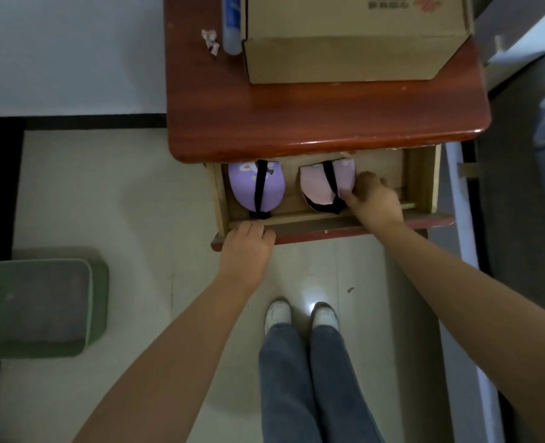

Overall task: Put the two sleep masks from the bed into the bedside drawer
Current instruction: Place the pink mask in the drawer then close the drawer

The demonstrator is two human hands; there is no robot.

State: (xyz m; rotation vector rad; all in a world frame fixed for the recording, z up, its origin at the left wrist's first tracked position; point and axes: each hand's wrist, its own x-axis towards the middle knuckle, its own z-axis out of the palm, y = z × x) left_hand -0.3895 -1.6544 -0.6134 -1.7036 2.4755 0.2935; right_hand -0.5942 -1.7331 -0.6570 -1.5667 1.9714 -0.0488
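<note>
The bedside drawer [424, 183] stands pulled out under the red-brown nightstand top. A purple sleep mask [242, 187] with a black strap lies in its left half. A pink sleep mask [316, 187] with a black strap lies in the middle. My right hand [373, 199] is inside the drawer, its fingers pinching the pink mask's right edge and strap. My left hand [247, 247] grips the drawer's front edge at the left, fingers curled over it.
On the nightstand [296, 123] sit a cardboard box [344, 36], a blue tube [231, 24] and a small pink scrap [210, 41]. A green stool [37, 305] stands on the floor at left. My feet [300, 314] are just before the drawer.
</note>
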